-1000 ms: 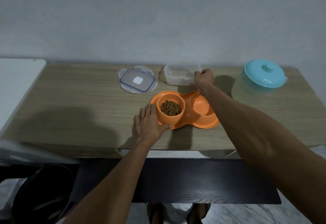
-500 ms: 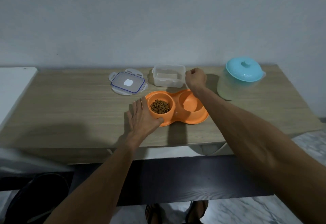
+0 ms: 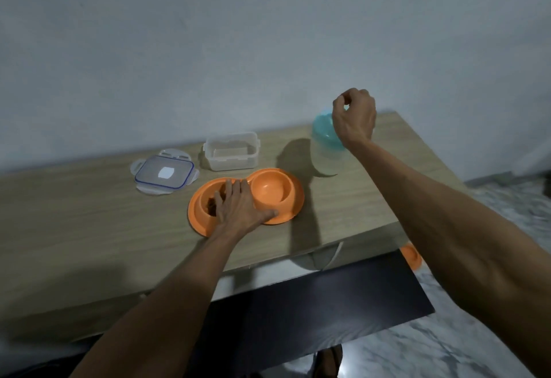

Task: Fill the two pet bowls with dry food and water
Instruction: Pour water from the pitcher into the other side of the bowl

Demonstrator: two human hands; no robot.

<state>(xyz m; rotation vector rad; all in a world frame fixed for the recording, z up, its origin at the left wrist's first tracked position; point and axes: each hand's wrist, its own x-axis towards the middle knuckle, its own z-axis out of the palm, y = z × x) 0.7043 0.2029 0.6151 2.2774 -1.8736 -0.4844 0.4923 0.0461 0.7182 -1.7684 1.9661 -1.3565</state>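
Two hands: left [image 3: 238,207] flat on the orange plastic double bowl [image 3: 272,191]; right [image 3: 354,121] curled over your two-o'clock teal-lidded translucent jug [image 3: 326,158], grip unclear. Likely heavy; grasp its body.

Orange double bowl [image 3: 196,211]: L w/ kibble [image 3: 212,206], R seemingly empty.

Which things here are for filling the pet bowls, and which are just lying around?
For the job: orange double bowl, dry food in its left cup, teal-lidded jug.
Lying about: clear tub, seemingly empty; its lid; small orange thing on the floor.
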